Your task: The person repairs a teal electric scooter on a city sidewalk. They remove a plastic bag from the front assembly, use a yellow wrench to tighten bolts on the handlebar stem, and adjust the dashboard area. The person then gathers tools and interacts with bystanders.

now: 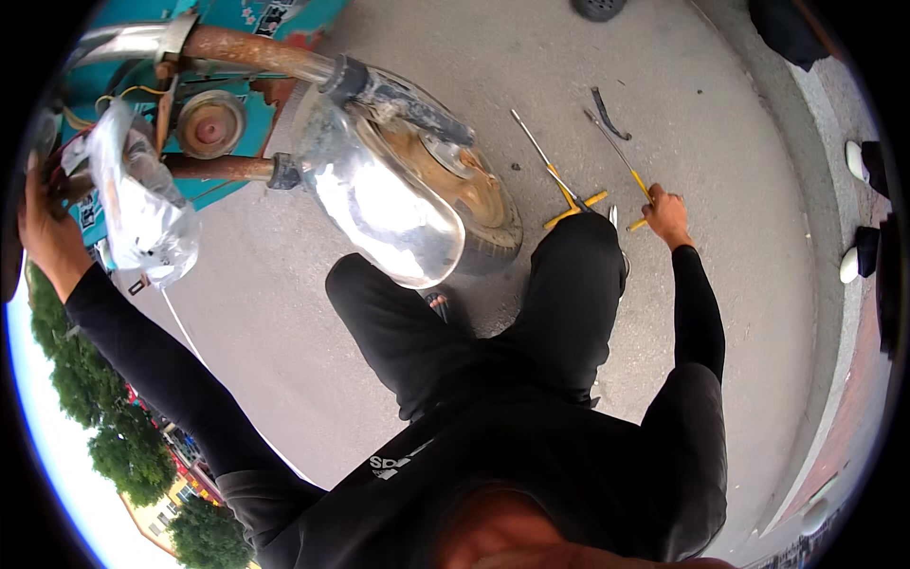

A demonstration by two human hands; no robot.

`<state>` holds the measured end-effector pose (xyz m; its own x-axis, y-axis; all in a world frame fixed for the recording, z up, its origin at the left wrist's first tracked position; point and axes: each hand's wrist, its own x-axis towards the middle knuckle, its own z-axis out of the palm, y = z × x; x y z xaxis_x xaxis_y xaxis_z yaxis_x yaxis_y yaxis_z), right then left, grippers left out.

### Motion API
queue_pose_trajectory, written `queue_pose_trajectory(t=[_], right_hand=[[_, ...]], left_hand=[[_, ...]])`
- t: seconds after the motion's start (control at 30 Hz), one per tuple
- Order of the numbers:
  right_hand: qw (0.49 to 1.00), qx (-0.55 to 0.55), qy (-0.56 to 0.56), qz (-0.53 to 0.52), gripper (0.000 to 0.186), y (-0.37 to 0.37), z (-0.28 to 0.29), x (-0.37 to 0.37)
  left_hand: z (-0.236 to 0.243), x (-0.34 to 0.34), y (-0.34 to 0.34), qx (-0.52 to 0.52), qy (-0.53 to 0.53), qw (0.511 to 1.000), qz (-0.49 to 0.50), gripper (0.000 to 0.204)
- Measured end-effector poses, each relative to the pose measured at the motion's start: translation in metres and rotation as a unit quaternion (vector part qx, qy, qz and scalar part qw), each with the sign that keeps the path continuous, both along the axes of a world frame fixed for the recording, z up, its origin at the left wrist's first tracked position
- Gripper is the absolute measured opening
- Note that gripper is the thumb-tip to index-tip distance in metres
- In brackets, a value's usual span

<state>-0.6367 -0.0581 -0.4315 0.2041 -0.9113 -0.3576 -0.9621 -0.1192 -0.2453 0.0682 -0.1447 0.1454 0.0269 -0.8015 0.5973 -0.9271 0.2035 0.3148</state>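
My right hand is closed round a T-handle wrench with a yellow grip and thin metal shaft, low over the pavement. Left of it lies a second yellow T-handle wrench, its crossbar by my right knee. At the far left my left hand reaches up to the front of a teal vehicle, its fingers curled at a dark part beside a clear plastic bag. What those fingers grip is hidden. Before my knees stands the vehicle's front wheel under a shiny metal mudguard.
Rusty fork tubes run from the teal body to the wheel. A short dark bent bar lies beyond the wrenches. Silver tool ends show beside my right knee. A kerb and other people's shoes are at the right.
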Motion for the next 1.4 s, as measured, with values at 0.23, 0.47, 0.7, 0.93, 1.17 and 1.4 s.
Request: queue_pose_trajectory(t=[0.23,0.47,0.7,0.93,1.17,1.4], right_hand=[[0.689,0.214,-0.581,-0.377,0.058,0.002,0.127,-0.002],[0.550,0.147,-0.821,-0.034,0.072,0.013,0.326,0.128],[0.700,-0.033,-0.714,-0.014,0.039,0.000,0.402,0.287],[0.638,-0.078,-0.766,-0.005,0.034,-0.035,0.426,0.356],[0.655,-0.095,-0.749,0.024,0.034,-0.043,0.445,0.369],[0.658,-0.107,-0.745,0.033,0.033,-0.045,0.464,0.378]], left_hand=[[0.044,-0.080,-0.012,-0.057,0.192,0.979,-0.027,0.047],[0.019,-0.057,0.005,-0.085,0.187,0.978,-0.019,0.055],[0.006,-0.063,-0.013,-0.191,0.141,0.969,0.062,0.061],[-0.007,-0.080,-0.013,-0.353,0.031,0.934,0.054,0.046],[0.002,-0.073,-0.006,-0.362,-0.148,0.917,0.075,0.012],[0.007,-0.072,-0.010,-0.347,-0.148,0.925,0.044,0.010]])
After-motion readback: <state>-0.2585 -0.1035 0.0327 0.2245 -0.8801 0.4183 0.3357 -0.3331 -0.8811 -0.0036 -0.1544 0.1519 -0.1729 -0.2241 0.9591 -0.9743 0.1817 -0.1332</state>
